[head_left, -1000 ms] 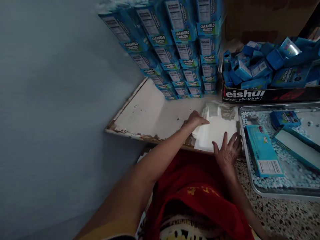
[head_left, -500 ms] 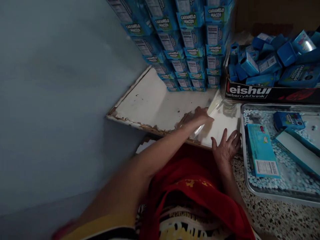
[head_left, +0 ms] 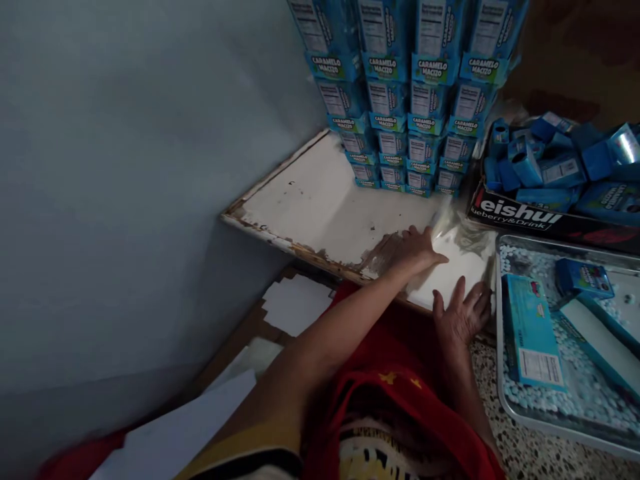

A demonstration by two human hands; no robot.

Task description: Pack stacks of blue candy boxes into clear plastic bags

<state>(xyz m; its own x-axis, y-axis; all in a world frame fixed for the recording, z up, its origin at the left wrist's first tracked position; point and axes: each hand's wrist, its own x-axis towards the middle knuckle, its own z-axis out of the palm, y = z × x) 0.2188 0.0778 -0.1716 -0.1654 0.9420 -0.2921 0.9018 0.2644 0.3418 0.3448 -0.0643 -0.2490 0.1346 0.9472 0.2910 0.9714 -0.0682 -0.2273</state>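
My left hand (head_left: pixel 420 252) lies over the left edge of a flat white sheet (head_left: pixel 443 270), thumb stretched out to the right. Some of its fingers are hidden behind the hand. Resting on the sheet's right front part is my right hand (head_left: pixel 461 312), palm down with fingers spread. Clear crinkled plastic (head_left: pixel 467 233) lies at the back of the sheet and along its sides; whether it wraps the sheet I cannot tell. Under all this is a worn white board (head_left: pixel 335 220) with a chipped edge.
Stacked blue candy boxes (head_left: pixel 385 123) rise at the back. At right, a black carton (head_left: pixel 520 213) holds loose blue boxes, and a metal tray (head_left: pixel 507 407) holds pale blue candies and a light-blue box (head_left: pixel 534 327). White cards (head_left: pixel 297 303) lie low at left.
The view has swung left and down, so things sit further right and white cards show below. Both hands stay at the sheet; the plastic strip beside my left hand now looks flatter.
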